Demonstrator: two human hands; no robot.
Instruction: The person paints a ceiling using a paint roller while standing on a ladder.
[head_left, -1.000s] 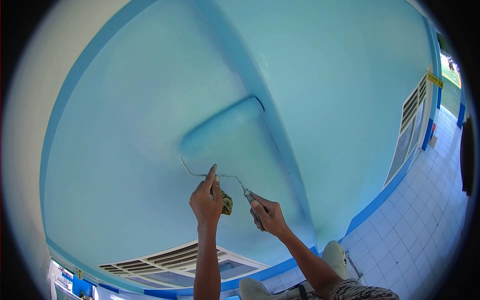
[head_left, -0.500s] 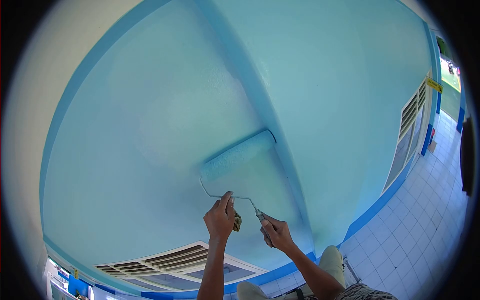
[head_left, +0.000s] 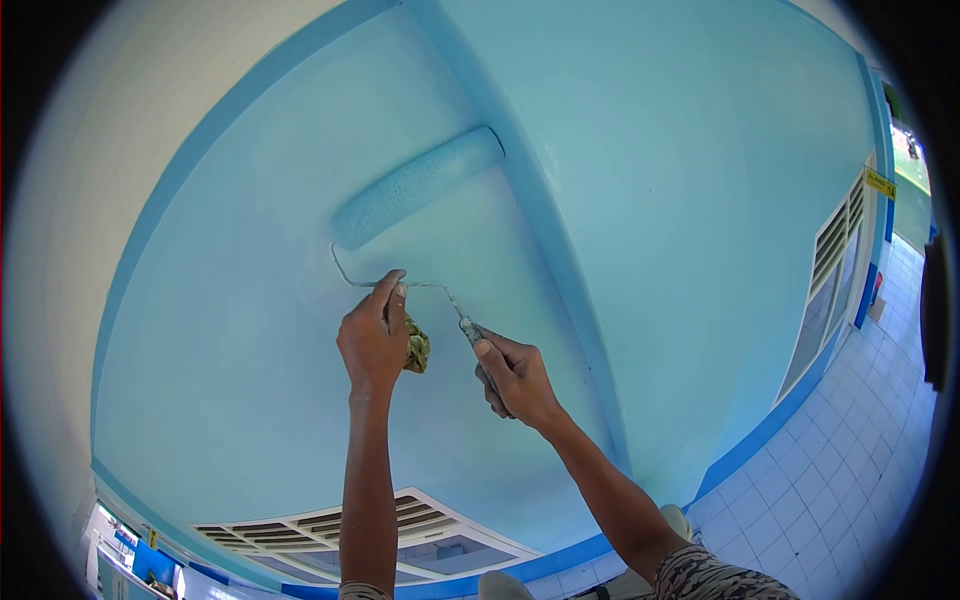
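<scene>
A paint roller (head_left: 420, 187) with a light blue sleeve lies against the blue wall (head_left: 240, 330), tilted up to the right. Its right end is close to the raised darker blue band (head_left: 560, 270). My right hand (head_left: 515, 375) is closed around the roller's paint-smeared handle. The fingertips of my left hand (head_left: 375, 335) pinch the bent wire frame to the left of the handle. A crumpled greenish-brown rag (head_left: 416, 348) shows beside my left palm; my fingers partly hide how it is held.
Louvred window frames (head_left: 420, 520) sit low in the wall, with another louvred window (head_left: 838, 235) at right. White floor tiles (head_left: 840, 440) stretch along the lower right. A yellow sign (head_left: 880, 184) projects near the right-hand corner. My knees show at the bottom.
Both hands and the roller have moved up the wall and somewhat to the left. My grip on the handle and wire frame is the same.
</scene>
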